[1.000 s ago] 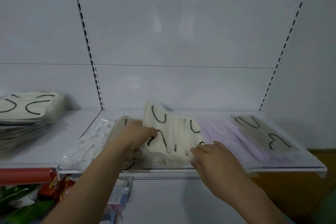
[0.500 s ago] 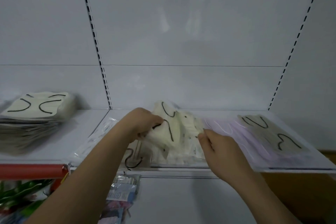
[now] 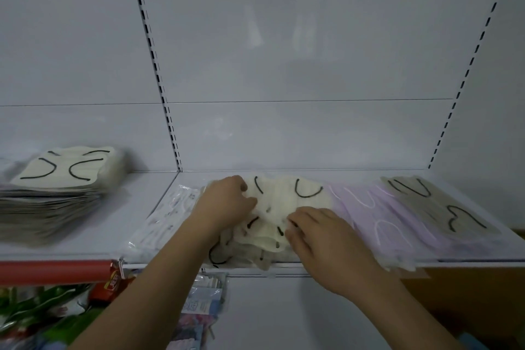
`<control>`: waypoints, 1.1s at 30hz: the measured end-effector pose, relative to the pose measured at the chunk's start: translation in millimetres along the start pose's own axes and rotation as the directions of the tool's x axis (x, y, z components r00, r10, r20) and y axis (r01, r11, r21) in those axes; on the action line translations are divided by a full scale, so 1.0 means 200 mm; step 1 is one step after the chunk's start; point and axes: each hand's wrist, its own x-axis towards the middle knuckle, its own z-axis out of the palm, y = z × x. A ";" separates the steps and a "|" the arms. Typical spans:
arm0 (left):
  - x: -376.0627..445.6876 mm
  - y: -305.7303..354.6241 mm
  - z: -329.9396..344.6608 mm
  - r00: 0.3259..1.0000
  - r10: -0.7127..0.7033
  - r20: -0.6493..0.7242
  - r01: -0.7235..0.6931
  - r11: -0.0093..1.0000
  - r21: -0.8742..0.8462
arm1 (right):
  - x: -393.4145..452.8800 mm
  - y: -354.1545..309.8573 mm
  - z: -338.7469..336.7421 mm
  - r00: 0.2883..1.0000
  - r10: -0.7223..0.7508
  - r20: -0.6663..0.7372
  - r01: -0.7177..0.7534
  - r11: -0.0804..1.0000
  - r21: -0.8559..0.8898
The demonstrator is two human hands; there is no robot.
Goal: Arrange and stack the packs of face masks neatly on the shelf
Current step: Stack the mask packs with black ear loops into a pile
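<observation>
Cream face-mask packs (image 3: 284,199) with black ear loops lie in a loose pile at the middle of the white shelf (image 3: 136,190). My left hand (image 3: 227,203) grips the pile's left side with curled fingers. My right hand (image 3: 321,236) rests on the pile's front right part, fingers pressing down on it. Lilac mask packs (image 3: 377,216) lie to the right, with tan packs (image 3: 434,204) overlapping them at the far right. Clear packs of white masks (image 3: 167,216) lie left of my left hand. A tall stack of cream packs (image 3: 56,193) stands on the neighbouring shelf bay at the left.
A red rail (image 3: 54,271) runs along the left shelf's front edge. Below it are green and red packets (image 3: 42,307) and hanging clear packets (image 3: 204,301). White back panels with slotted uprights (image 3: 162,88) rise behind the shelf.
The cream packs were lifted and tilted up between both hands; now they lie flatter on the shelf. My right hand has gone from holding their edge to resting on top.
</observation>
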 end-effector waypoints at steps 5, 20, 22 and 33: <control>0.01 -0.05 0.00 0.997 -0.074 0.007 0.073 0.951 -0.300 | 0.03 -0.03 0.00 0.986 -0.018 0.168 0.027 0.998 -0.051; 0.02 -0.16 0.02 0.955 -0.015 -0.298 -0.013 0.996 -0.093 | 0.09 0.00 0.07 0.933 -0.032 -0.357 -0.031 0.985 -0.167; 0.00 -0.15 0.00 0.927 0.000 -0.375 -0.016 0.999 -0.039 | 0.09 0.00 0.06 0.887 0.017 -0.462 -0.071 0.993 -0.099; -0.16 0.07 -0.17 0.856 0.065 0.512 0.475 0.291 -0.831 | 0.04 -0.16 0.21 0.858 -0.197 -0.475 0.159 0.980 -0.119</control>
